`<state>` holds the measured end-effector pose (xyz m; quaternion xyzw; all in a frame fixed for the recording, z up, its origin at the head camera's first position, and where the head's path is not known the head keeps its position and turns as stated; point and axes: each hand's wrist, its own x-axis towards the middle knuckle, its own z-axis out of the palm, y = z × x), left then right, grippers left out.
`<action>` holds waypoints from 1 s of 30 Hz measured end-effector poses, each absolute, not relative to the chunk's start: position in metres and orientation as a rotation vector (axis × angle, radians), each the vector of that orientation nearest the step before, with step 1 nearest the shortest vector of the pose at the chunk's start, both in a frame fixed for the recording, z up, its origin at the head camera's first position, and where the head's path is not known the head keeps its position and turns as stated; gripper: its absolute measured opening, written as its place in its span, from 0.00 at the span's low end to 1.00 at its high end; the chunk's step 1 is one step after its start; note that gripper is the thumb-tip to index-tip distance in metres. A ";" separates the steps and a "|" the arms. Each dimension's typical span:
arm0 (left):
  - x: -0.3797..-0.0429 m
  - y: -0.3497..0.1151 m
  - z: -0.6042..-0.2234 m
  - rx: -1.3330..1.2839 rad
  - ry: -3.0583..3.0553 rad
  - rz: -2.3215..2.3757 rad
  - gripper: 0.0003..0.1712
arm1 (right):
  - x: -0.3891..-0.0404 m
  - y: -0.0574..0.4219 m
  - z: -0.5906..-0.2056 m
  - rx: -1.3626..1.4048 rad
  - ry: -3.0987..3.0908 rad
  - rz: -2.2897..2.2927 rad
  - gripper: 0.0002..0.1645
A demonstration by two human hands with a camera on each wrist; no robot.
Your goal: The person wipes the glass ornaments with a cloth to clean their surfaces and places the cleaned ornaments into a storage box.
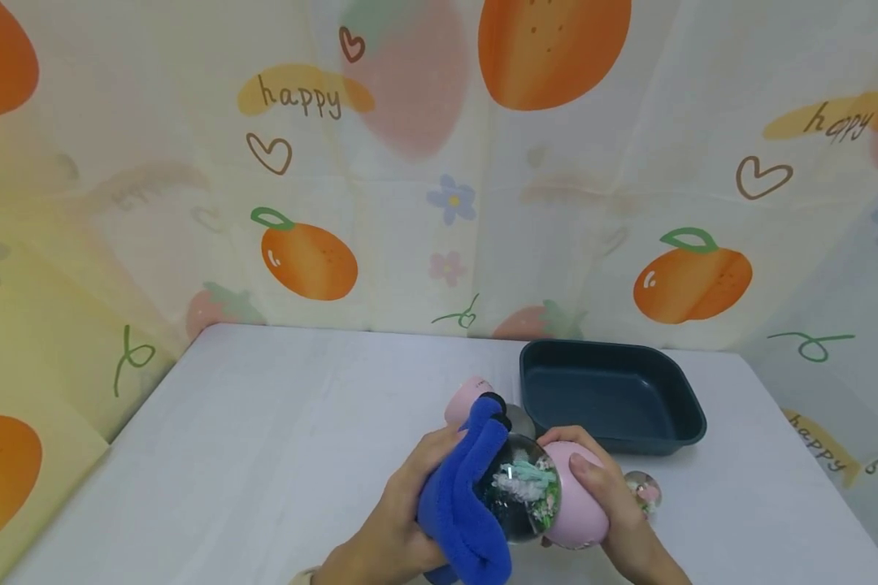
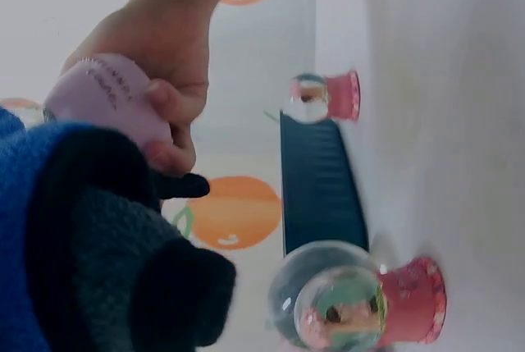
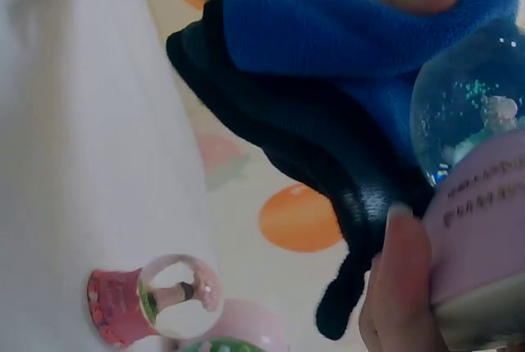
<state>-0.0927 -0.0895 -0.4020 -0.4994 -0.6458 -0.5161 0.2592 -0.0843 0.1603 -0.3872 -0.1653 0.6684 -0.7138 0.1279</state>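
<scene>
A snow globe with a pink base and a clear dome, pale figures and greenery inside, is held up above the table, tilted on its side. My right hand grips the pink base, thumb across it. Bunched in my left hand is a blue cloth, pressed against the dome. The right wrist view shows the cloth's dark edge hanging loose and lettering on the base. Part of the left hand is hidden behind the cloth.
A dark rectangular bin stands at the table's back right. A small snow globe sits to the right of my right hand. Behind the cloth, a pink object shows partly. The left wrist view includes a snow globe with a red-pink base.
</scene>
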 end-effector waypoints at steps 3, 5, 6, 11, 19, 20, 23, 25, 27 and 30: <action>-0.091 -0.090 -0.401 -1.326 -1.823 -1.406 0.60 | -0.081 0.154 -0.388 -0.450 2.180 -2.069 0.19; -0.088 -0.091 -0.401 -1.278 -1.918 -1.453 0.63 | -0.078 0.148 -0.388 -0.457 2.396 -2.020 0.18; -0.086 -0.091 -0.401 -1.244 -1.972 -1.478 0.64 | -0.077 0.146 -0.389 -0.463 2.493 -1.986 0.18; -0.080 -0.090 -0.400 -1.082 -2.156 -1.547 0.63 | -0.072 0.139 -0.390 -0.549 2.731 -1.862 0.24; -0.079 -0.093 -0.397 -0.971 -2.292 -1.528 0.53 | -0.072 0.139 -0.388 -0.483 2.719 -1.790 0.30; -0.079 -0.093 -0.397 -0.959 -2.310 -1.529 0.52 | -0.073 0.140 -0.388 -0.466 2.703 -1.776 0.30; -0.078 -0.093 -0.396 -0.915 -2.352 -1.558 0.47 | -0.075 0.143 -0.388 -0.430 2.620 -1.751 0.31; -0.079 -0.093 -0.396 -0.887 -2.355 -1.576 0.45 | -0.077 0.145 -0.388 -0.435 2.545 -1.753 0.35; -0.079 -0.093 -0.396 -0.852 -2.352 -1.601 0.45 | -0.079 0.148 -0.389 -0.450 2.466 -1.767 0.39; -0.080 -0.094 -0.395 -0.802 -2.365 -1.647 0.45 | -0.081 0.150 -0.389 -0.515 2.394 -1.807 0.43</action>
